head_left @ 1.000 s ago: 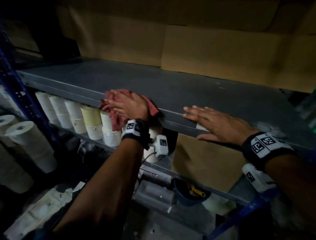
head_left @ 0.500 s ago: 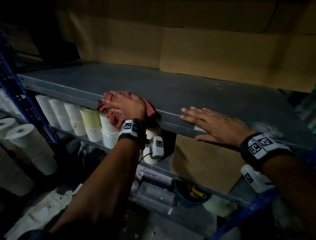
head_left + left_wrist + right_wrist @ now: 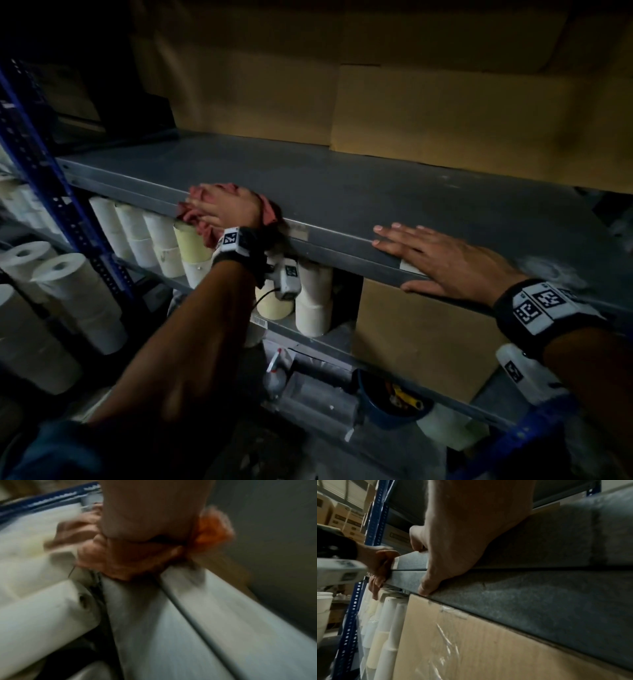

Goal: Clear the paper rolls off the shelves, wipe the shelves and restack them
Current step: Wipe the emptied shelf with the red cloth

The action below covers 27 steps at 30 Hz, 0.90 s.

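Observation:
A bare grey shelf (image 3: 376,192) runs across the head view. At its front edge, left of centre, my left hand (image 3: 226,209) lies over a bunched red cloth (image 3: 270,214) and grips it against the lip; part of the cloth (image 3: 375,588) hangs below the edge. My right hand (image 3: 442,260) rests flat on the front edge further right, fingers straight, thumb down over the lip (image 3: 426,588). White and cream paper rolls (image 3: 133,233) stand in a row on the shelf below, under my left hand.
A blue perforated upright (image 3: 51,185) bounds the rack at the left, with more big paper rolls (image 3: 68,291) stacked beyond it. A cardboard box (image 3: 411,339) fills the lower shelf under my right hand. Cardboard (image 3: 445,120) lines the back. A blue tub (image 3: 387,407) sits lower down.
My left hand has slid the red cloth leftward along the shelf's front edge, now above the cream roll. The right hand has stayed flat in place.

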Available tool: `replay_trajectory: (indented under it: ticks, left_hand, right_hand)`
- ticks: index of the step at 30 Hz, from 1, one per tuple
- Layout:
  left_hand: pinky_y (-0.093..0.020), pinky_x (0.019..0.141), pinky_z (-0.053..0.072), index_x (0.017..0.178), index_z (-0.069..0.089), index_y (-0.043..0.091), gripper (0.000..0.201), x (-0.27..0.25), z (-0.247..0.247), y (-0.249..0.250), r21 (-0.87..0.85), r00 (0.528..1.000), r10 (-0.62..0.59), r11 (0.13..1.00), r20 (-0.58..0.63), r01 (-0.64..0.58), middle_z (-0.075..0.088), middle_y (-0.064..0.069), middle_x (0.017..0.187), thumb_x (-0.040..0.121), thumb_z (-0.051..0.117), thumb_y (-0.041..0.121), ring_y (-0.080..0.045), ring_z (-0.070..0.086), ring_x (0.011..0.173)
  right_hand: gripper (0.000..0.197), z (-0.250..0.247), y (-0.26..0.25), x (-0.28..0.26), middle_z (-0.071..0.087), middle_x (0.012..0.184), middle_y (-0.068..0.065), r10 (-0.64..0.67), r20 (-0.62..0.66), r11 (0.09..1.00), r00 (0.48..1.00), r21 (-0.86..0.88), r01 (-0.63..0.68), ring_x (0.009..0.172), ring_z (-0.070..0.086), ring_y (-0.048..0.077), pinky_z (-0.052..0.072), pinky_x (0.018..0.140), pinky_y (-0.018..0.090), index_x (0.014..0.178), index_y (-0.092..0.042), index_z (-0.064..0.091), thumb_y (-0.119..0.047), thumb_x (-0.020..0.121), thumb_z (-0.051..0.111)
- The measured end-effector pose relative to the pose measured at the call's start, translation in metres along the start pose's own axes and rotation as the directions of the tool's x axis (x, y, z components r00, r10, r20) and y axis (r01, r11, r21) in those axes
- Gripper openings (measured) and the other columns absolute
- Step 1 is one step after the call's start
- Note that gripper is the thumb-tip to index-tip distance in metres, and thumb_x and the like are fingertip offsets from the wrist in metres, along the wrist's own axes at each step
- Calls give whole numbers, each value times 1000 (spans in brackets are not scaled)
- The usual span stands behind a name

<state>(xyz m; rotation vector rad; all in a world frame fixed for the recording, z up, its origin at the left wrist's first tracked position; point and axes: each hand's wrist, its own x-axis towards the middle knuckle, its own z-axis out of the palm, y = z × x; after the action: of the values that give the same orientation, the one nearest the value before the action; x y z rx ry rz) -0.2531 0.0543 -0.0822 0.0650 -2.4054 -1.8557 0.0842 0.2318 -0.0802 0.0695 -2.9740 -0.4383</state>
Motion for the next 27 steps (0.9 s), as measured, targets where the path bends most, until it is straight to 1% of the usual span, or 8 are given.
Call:
replay_trajectory:
  ticks: [4,6,8,10,12,16,22,27]
  left_hand:
    - [-42,125,6,168,1,11,84,-80,14,-5,25,990,106,994,89,-109,-12,-27,171,105,51,36,-48,6,157]
    - [-48,126,3,167,1,10,87,-137,29,-14,7,959,214,976,184,-219,-21,-28,168,103,54,34,-53,3,155]
    - [-57,126,5,168,0,15,88,-151,36,-14,-15,945,201,979,257,-205,-28,-23,168,102,55,34,-56,-2,154]
    - [-59,127,7,168,1,21,86,-116,33,-5,49,964,94,993,250,-110,-29,-20,168,103,56,36,-55,-5,155]
    - [-54,127,11,168,7,24,84,-59,22,3,120,991,9,992,133,-25,-21,-19,171,102,57,37,-51,2,157]
    - [-50,127,7,167,11,14,82,30,-7,11,192,997,-61,980,55,50,-13,-25,171,102,57,33,-50,1,157]
    - [-56,126,9,167,13,13,88,41,-21,15,282,991,-86,958,100,54,-8,-27,171,101,62,43,-50,4,157]
    - [-61,125,6,167,10,10,90,45,-29,14,303,983,-66,953,172,11,-10,-29,170,101,60,46,-52,0,156]
  right_hand:
    - [90,-1,-1,0,-6,175,-7,2,7,1000,1000,-11,-2,161,8,19,24,128,44,167,-31,1,-55,100,56]
    - [90,-2,-3,-1,-8,175,-8,12,9,1000,1000,-18,-12,161,8,18,23,129,43,167,-32,-1,-55,101,57]
    - [90,-3,-4,-1,-8,174,-9,15,6,1000,1000,-11,-14,160,8,17,24,128,43,167,-32,0,-55,100,57]
    - [89,-3,-3,-1,-7,175,-9,16,-2,1000,1000,-10,-16,160,10,17,26,128,44,167,-32,2,-54,101,58]
    - [88,-2,-3,-1,-6,175,-9,17,-5,1000,1000,-2,-17,160,12,18,27,127,44,167,-31,4,-53,101,58]
    - [87,0,-1,-1,-4,175,-8,7,-6,1000,1000,-1,-7,160,14,18,26,127,43,167,-31,5,-55,101,56]
    - [87,-6,-5,-1,-6,175,-8,20,18,1000,1000,15,-20,160,10,16,26,128,44,167,-32,3,-57,101,54]
    - [87,-20,-27,18,23,168,3,84,24,996,996,-11,-84,148,35,25,47,113,46,164,-30,14,-55,97,64]
